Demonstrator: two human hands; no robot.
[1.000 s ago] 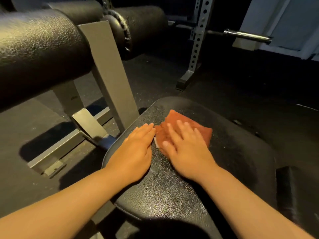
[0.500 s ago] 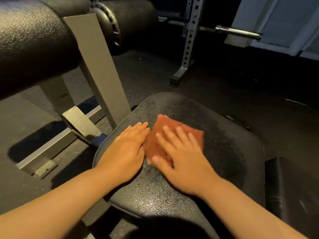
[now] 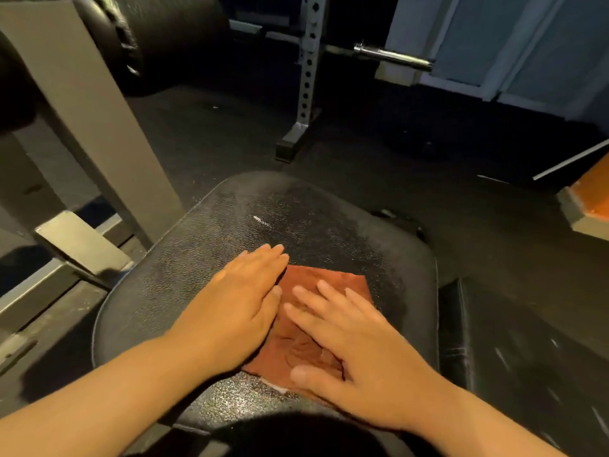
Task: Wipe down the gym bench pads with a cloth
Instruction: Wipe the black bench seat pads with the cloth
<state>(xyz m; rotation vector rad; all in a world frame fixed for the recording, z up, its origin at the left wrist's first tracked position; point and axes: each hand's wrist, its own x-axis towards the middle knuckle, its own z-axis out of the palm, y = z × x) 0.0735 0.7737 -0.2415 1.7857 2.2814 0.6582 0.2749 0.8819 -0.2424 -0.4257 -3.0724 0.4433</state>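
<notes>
Pressing down near the front edge of the seat pad (image 3: 329,222), the right hand (image 3: 365,354) lay flat on the rust cloth (image 3: 329,280), fingers straight and slightly apart, which suited spreading pressure for wiping. The left hand (image 3: 237,311) sat just beside it, fingers together, bracing on the pad. Farther along, pale streaks showed, possibly dust; blur hid detail.

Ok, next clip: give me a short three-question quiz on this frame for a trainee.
1. True or false: the right hand lies flat on the cloth.
2. The left hand is: A) raised in the air; B) flat on the bench pad beside the cloth; C) under the cloth.
3. Fill in: the barbell end shows at the upper ___ of the view.
Key: 1 true; 2 B; 3 right.
</notes>
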